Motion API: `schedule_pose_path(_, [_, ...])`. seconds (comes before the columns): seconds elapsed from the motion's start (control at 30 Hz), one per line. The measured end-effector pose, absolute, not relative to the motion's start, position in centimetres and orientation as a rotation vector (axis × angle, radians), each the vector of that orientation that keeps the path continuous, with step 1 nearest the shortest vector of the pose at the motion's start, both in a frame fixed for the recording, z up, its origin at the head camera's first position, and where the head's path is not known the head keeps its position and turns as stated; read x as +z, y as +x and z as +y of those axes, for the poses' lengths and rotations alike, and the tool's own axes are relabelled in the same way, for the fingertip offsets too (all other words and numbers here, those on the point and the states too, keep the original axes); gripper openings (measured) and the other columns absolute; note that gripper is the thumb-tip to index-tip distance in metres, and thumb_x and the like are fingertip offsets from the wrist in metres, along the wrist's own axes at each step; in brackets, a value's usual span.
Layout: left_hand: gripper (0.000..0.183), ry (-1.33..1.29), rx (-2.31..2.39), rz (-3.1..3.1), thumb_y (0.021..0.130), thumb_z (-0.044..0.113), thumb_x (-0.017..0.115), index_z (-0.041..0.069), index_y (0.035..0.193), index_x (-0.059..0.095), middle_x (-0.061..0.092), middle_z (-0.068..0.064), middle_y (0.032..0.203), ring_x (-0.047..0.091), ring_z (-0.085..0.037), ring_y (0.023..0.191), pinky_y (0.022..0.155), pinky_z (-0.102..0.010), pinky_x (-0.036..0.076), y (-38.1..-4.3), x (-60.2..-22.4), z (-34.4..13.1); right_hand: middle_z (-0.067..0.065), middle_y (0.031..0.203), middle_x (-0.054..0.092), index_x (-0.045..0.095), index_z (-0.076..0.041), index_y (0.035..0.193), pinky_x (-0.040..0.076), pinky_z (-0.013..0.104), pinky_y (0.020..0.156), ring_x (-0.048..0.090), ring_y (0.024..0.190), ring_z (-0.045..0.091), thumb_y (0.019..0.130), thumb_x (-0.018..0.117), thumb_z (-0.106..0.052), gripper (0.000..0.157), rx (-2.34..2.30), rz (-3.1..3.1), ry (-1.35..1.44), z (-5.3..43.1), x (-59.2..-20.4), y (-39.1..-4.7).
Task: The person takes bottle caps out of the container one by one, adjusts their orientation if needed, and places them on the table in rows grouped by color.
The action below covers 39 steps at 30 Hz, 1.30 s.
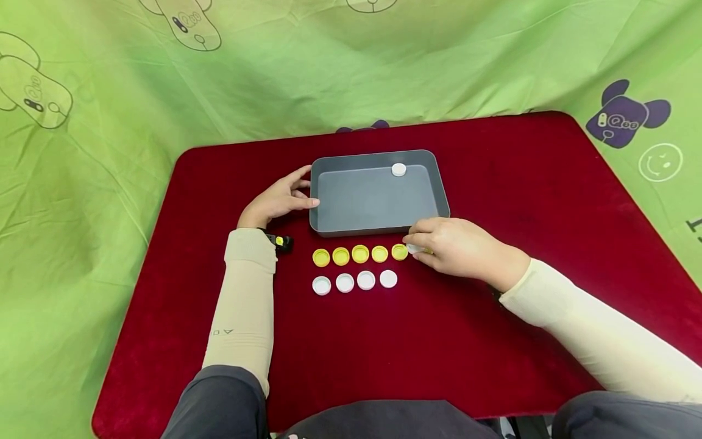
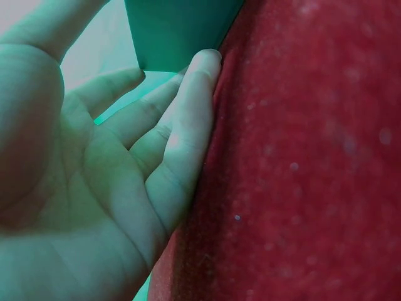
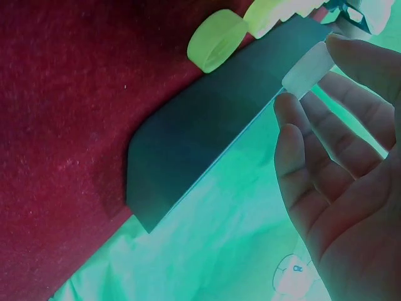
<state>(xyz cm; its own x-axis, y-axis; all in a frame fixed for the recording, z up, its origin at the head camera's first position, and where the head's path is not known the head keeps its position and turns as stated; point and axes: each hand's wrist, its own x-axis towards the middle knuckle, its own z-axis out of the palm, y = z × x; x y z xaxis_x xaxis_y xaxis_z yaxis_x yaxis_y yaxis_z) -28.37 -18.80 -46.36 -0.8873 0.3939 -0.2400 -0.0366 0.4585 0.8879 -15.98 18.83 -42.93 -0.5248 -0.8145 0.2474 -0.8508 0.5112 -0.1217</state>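
Note:
A white bottle cap (image 3: 307,70) is pinched between the thumb and fingertips of my right hand (image 1: 457,249), just outside the grey tray's near right corner. Part of a yellow cap (image 1: 429,250) shows beneath that hand. My left hand (image 1: 280,198) grips the left wall of the tray (image 1: 378,231), its thumb over the rim and its fingers along the outside. In the left wrist view those fingers reach the tray's dark corner (image 2: 178,37). One white cap (image 1: 398,169) lies inside the tray near its far wall.
In front of the tray, yellow caps (image 1: 360,253) form a row, several with the hollow side up. A row of white caps (image 1: 365,280) lies nearer to me. Red cloth (image 1: 521,183) covers the table, and a green printed curtain (image 1: 307,73) hangs behind it.

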Motion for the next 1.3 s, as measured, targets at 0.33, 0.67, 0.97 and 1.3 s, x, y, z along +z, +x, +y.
schedule_pose_path(0.33, [0.096, 0.305, 1.42, 2.297, 0.081, 0.03, 0.081, 0.031, 0.156, 0.022, 0.045, -0.008, 0.142, 0.061, -0.025, 0.103, 0.093, -0.037, 0.045, -28.5, -46.4, -18.9, 0.005, 0.101, 0.066, 0.074, -0.005, 0.106, 0.052, 0.036, 0.083, 0.064, 0.094, 0.021, 0.081, 0.079, -0.014, 0.028, 0.321, -2.596, 1.468, 18.4, -43.2, -15.3])
schedule_pose_path(0.67, [0.096, 0.278, 1.393, 2.255, 0.084, 0.021, 0.079, 0.024, 0.157, 0.017, 0.04, -0.012, 0.147, 0.06, -0.027, 0.105, 0.093, -0.037, 0.045, -28.2, -45.2, -18.5, 0.005, 0.099, 0.066, 0.073, -0.006, 0.107, 0.051, 0.035, 0.084, 0.063, 0.093, 0.02, 0.083, 0.077, -0.015, 0.025, 0.346, -2.59, 1.492, 18.3, -43.6, -14.8])
schedule_pose_path(0.97, [0.094, 0.288, 1.378, 2.255, 0.086, 0.019, 0.077, 0.018, 0.157, 0.016, 0.04, -0.014, 0.146, 0.06, -0.027, 0.105, 0.093, -0.036, 0.045, -27.0, -43.4, -18.0, 0.003, 0.1, 0.066, 0.073, -0.006, 0.106, 0.051, 0.035, 0.085, 0.063, 0.094, 0.02, 0.084, 0.077, -0.016, 0.024, 0.361, -2.605, 1.499, 18.1, -43.9, -14.3])
schedule_pose_path(1.3, [0.095, 0.284, 1.39, 2.251, 0.085, 0.02, 0.078, 0.02, 0.157, 0.017, 0.04, -0.014, 0.146, 0.06, -0.027, 0.105, 0.094, -0.037, 0.044, -27.6, -44.3, -18.2, 0.004, 0.102, 0.066, 0.073, -0.005, 0.107, 0.05, 0.036, 0.087, 0.064, 0.095, 0.021, 0.082, 0.077, -0.015, 0.027, 0.339, -2.63, 1.527, 18.1, -44.3, -13.9])
